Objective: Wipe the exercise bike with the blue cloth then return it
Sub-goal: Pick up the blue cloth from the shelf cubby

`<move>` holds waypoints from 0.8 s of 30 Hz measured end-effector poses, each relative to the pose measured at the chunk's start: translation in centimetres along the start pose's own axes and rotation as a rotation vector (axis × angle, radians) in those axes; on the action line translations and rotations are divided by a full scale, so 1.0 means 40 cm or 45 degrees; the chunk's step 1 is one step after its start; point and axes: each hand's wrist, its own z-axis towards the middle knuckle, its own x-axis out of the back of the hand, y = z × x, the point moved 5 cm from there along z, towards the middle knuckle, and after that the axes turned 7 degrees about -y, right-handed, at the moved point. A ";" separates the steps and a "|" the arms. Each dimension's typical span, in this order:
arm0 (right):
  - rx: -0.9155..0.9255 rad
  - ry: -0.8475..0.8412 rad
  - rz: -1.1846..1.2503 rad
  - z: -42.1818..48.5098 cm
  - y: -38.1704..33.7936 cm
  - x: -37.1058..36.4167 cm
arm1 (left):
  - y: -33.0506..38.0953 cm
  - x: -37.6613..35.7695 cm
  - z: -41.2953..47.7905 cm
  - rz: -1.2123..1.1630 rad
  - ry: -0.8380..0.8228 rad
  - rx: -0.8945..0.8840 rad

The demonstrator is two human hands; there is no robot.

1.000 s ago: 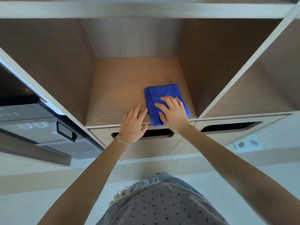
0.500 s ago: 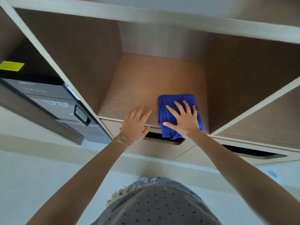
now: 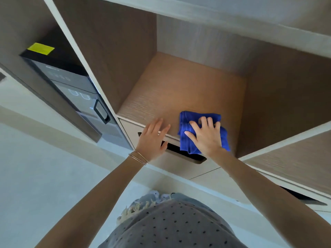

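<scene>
Pressing blue cloth (image 3: 186, 138) on shelf (image 3: 179, 90): right hand (image 3: 206, 138), grip open; left hand (image 3: 152, 138) splayed beside.

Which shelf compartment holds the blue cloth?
The middle compartment, where the right hand presses the blue cloth; the left one holds a dark appliance.

Plush terry blue cloth (image 3: 186, 138), matt wood-grain shelf (image 3: 179, 90), glossy dark appliance (image 3: 71, 81)

My head camera looks forward and down, close over the open wooden cubby (image 3: 179, 90) before me.
</scene>
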 end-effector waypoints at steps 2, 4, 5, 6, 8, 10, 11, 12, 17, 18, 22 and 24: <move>0.061 -0.020 -0.013 0.005 -0.005 0.003 | -0.002 -0.009 -0.024 -0.008 -0.007 0.056; 0.150 -0.038 0.004 0.005 -0.007 0.002 | -0.004 -0.022 -0.050 -0.020 -0.022 0.119; 0.206 -0.032 0.001 0.001 -0.008 0.000 | -0.006 -0.026 -0.061 -0.023 -0.024 0.152; 0.265 -0.011 -0.016 -0.006 -0.009 0.000 | -0.008 -0.030 -0.071 -0.017 -0.022 0.185; 0.384 0.025 -0.049 -0.016 -0.012 -0.001 | -0.009 -0.036 -0.084 -0.003 -0.026 0.239; 0.480 0.027 -0.054 -0.013 -0.021 -0.001 | -0.009 -0.039 -0.093 0.000 -0.028 0.280; 0.506 0.040 -0.049 -0.007 -0.027 0.003 | -0.009 -0.040 -0.099 0.001 -0.027 0.300; 0.520 0.061 -0.046 0.001 -0.034 0.010 | -0.009 -0.042 -0.106 0.004 -0.033 0.320; 0.594 0.081 -0.050 0.029 -0.098 0.034 | -0.016 -0.050 -0.173 0.004 -0.034 0.420; 0.618 0.072 -0.032 0.032 -0.115 0.037 | -0.022 -0.050 -0.191 0.007 -0.020 0.449; 0.711 -0.099 0.153 0.052 -0.160 0.033 | -0.054 -0.059 -0.262 0.023 -0.032 0.597; 0.764 -0.207 0.207 0.058 -0.153 0.019 | -0.068 -0.066 -0.291 0.018 -0.033 0.648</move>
